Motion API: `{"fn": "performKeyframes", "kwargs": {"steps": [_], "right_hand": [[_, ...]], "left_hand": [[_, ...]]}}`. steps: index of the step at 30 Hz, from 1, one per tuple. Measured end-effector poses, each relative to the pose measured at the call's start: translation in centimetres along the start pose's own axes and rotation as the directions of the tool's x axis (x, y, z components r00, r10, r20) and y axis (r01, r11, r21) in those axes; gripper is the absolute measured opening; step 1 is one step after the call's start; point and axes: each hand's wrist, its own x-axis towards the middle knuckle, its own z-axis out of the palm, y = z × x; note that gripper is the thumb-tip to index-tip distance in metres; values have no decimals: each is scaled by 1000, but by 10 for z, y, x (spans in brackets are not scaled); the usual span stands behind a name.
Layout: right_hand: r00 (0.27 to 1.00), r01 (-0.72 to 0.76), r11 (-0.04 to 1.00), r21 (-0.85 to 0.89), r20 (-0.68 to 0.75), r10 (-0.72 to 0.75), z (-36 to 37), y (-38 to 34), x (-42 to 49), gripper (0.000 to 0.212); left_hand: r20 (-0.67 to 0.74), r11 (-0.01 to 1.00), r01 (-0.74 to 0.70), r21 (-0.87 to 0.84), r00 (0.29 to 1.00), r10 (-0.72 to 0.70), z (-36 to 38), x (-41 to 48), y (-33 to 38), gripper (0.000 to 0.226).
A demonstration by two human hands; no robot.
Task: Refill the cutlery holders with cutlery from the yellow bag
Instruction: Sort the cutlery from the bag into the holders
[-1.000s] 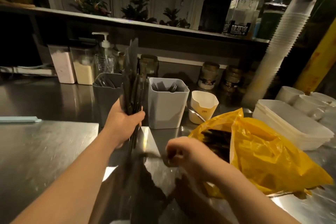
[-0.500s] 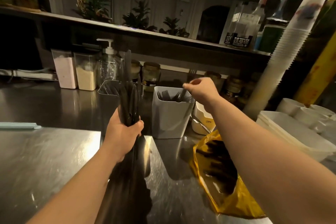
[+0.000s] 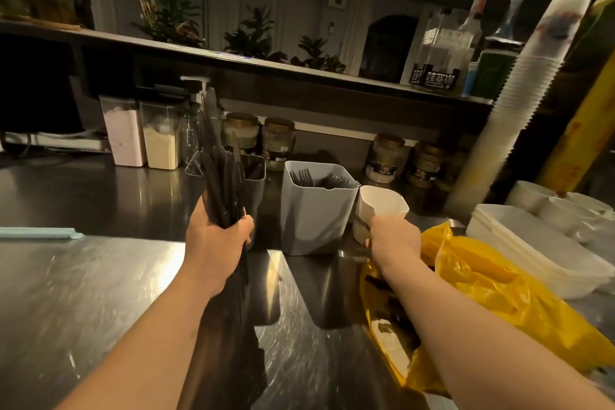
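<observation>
Knives (image 3: 218, 176) bundled in left hand (image 3: 216, 240); right hand (image 3: 394, 238) above yellow bag (image 3: 482, 286)

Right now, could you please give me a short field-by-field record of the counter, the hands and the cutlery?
left hand: closed around a bundle of black knives, blades pointing up
right hand: over the mouth of the yellow bag; what it holds, if anything, is hidden
light grey holder: upright, black forks inside
dark holder: upright behind the bundle, contents unclear
white cup: right of the light grey holder
yellow bag contents: dark cutlery visible inside
surface: steel counter
</observation>
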Motion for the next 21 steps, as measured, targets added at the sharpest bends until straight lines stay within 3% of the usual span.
{"fn": "performKeyframes", "kwargs": {"steps": [4,8,12,14,16,18,21], "right_hand": [[999,-10,1000,11,-41,11,-2,0,5,25],[938,-67,911,406,-286,196,-33,8,15,17],[850,258,584,770,-468,241,-100,-14,14,16],[870,410,313,857,-470,150,-129,-48,9,13],[903,421,125,898,-429,40,-139,-87,12,10],[916,401,110,910,-401,-17,-139,-121,19,10],[943,332,218,917,-320,-91,-123,-154,37,14]], "left_hand": [[27,998,24,-51,999,-23,-1,2,0,5],[78,991,62,-116,996,-53,-2,5,-3,7],[153,977,97,-189,986,-68,-3,5,-1,5],[182,968,116,-224,980,-75,-5,5,0,3],[209,955,133,-266,975,-78,-6,4,1,5],[231,942,135,-306,971,-64,-9,4,1,10],[232,918,149,-367,971,-65,-13,4,2,17]]}}
